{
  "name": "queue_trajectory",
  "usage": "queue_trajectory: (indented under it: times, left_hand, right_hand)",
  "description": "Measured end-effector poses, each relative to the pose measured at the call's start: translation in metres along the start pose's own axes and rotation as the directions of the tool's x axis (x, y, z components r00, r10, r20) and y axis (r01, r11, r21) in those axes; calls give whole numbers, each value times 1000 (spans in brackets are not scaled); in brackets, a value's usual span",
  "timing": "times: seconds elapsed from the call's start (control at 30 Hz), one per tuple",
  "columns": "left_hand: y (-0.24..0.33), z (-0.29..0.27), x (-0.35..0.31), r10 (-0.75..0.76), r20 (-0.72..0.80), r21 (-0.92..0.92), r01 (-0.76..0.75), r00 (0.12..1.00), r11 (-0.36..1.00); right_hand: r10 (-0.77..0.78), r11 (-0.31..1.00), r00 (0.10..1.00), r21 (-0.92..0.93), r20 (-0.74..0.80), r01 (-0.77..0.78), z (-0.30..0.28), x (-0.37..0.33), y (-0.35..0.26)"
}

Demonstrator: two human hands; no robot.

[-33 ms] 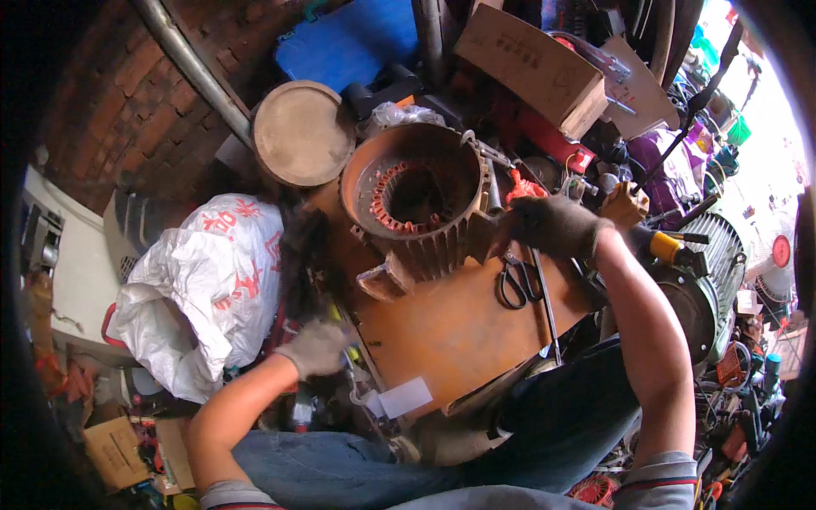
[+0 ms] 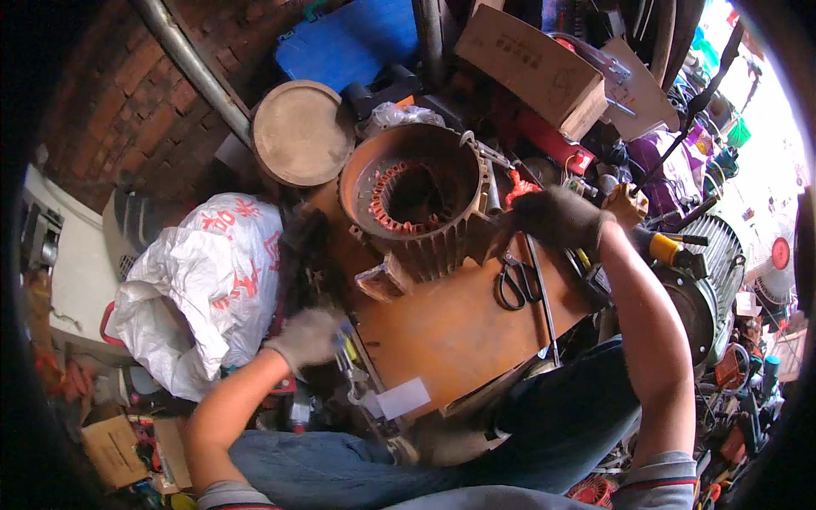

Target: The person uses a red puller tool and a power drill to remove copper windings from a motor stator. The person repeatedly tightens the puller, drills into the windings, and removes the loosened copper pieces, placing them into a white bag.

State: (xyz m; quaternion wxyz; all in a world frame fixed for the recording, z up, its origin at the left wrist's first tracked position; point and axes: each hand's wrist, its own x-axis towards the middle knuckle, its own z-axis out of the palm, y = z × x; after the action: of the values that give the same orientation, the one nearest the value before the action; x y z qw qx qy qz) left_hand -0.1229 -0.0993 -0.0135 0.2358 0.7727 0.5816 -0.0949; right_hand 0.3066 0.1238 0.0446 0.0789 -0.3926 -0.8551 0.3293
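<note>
A rusty motor housing with a finned outside point(image 2: 433, 255) stands upright on a brown wooden board point(image 2: 459, 340). Inside it sits a ring of copper-red windings point(image 2: 391, 197) around a dark hole. My right hand point(image 2: 561, 219), in a dirty dark glove, is at the housing's right side, its fingers lost in shadow. Below that hand, black-handled scissors point(image 2: 514, 285) and a thin metal rod point(image 2: 544, 297) lie on the board. My left hand point(image 2: 306, 337), in a light grey glove, is smeared by motion beside the board's left edge, near some tools point(image 2: 347, 353); whether it holds anything is unclear.
On the left stands a white plastic bag with red print point(image 2: 208, 285). A round wooden lid point(image 2: 303, 133) lies behind the board, with a cardboard box point(image 2: 535, 68) at the far right. Another finned motor point(image 2: 705, 289) is right of my right forearm. A white card point(image 2: 404, 398) lies at the front edge.
My left hand has moved slightly up and away from me beside the board. My right hand has shifted a little at the housing's side.
</note>
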Motion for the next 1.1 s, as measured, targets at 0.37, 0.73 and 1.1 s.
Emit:
queue_trajectory:
  times: [0.37,0.73,1.1]
  left_hand:
    - [87,-33,95,-104,-850,-193,-121,516,974]
    - [87,-40,94,-7,-848,-149,-226,531,963]
    - [100,-48,110,30,-844,-146,-282,536,948]
  right_hand:
    - [33,996,952,-67,-305,-56,-1,131,-21]
    - [-184,967,832,-247,-524,58,6,136,-14]
    - [-279,959,870,-65,-407,277,-26,133,28]
